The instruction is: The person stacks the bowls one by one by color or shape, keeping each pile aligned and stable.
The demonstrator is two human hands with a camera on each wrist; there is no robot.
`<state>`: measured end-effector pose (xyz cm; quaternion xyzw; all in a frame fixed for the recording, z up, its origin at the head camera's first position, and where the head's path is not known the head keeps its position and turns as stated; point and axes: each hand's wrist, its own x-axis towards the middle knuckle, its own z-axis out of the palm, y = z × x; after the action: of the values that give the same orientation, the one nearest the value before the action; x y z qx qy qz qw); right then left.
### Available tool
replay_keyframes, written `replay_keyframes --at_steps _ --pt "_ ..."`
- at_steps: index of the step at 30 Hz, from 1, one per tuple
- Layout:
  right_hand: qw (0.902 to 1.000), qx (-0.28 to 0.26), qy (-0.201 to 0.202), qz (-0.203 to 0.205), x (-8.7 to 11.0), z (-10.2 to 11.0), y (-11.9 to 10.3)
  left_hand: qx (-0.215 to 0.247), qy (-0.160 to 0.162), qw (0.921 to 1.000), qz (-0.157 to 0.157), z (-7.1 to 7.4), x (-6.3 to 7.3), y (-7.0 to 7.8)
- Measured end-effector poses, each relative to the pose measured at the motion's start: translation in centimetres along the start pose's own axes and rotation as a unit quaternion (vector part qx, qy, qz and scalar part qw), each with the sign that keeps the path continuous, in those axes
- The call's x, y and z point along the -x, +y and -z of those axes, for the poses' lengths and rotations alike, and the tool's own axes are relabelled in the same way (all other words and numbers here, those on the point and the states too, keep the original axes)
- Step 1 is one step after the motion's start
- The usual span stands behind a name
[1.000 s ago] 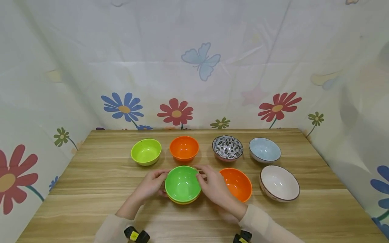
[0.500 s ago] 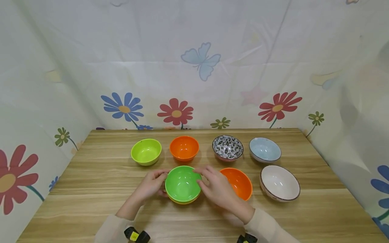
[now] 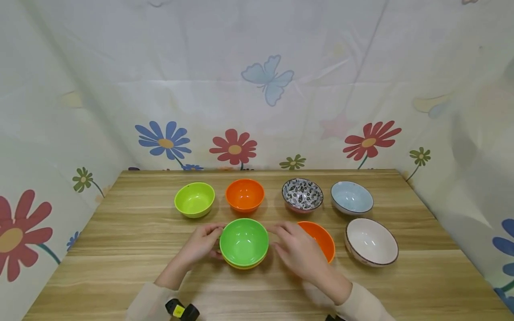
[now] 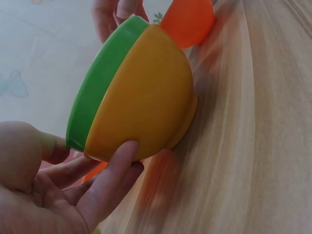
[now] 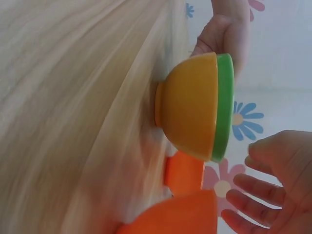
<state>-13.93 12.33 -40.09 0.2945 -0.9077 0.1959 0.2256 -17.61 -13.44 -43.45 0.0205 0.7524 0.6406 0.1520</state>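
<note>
A green bowl [image 3: 244, 240] sits nested inside a yellow-orange bowl [image 4: 146, 92], with a green band of its rim standing above the yellow one. The pair rests upright on the wooden table. My left hand [image 3: 201, 243] holds the stack at its left side, the thumb at the green rim and the fingers against the yellow wall. To the right of the stack is my right hand [image 3: 301, 252], its fingers loosely bent and holding nothing, a small gap from the rim. It partly covers an orange bowl [image 3: 322, 236] behind it.
A lime bowl [image 3: 194, 200], another orange bowl [image 3: 245, 195], a black-and-white patterned bowl [image 3: 302, 195] and a light-blue bowl [image 3: 351, 197] form a back row. At the right stands a white bowl [image 3: 371, 241] with a brown rim. A flowered cloth backs the table [image 3: 132, 249].
My right hand has let go of the green bowl's rim and moved to the right, away from it. The left hand keeps its place at the nested bowls.
</note>
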Motion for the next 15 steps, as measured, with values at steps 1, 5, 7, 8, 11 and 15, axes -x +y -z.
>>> replay_keyframes --at_steps 1,5,7,8,11,15 --pt "0.9999 0.011 0.002 0.003 0.1 0.1 0.2 0.0 0.001 1.0 0.0 0.0 0.0 0.0" --pt "0.9991 0.036 0.016 0.013 0.4 0.7 0.9 0.005 0.002 1.0 0.005 -0.1 0.0 0.1" --pt "0.9986 0.041 0.027 0.017 0.5 0.9 1.3 0.007 0.001 1.0 0.005 -0.1 0.0 0.1" --pt "0.9982 0.047 0.033 0.019 0.6 1.0 1.6 0.007 0.0 1.0 0.005 -0.1 0.0 0.1" --pt "0.997 0.063 0.039 0.02 0.8 1.3 2.2 0.008 -0.001 1.0 0.005 -0.1 0.0 0.1" --pt "0.9962 0.085 0.02 0.0 1.0 1.6 2.9 0.005 0.002 1.0 0.007 0.0 0.0 0.1"
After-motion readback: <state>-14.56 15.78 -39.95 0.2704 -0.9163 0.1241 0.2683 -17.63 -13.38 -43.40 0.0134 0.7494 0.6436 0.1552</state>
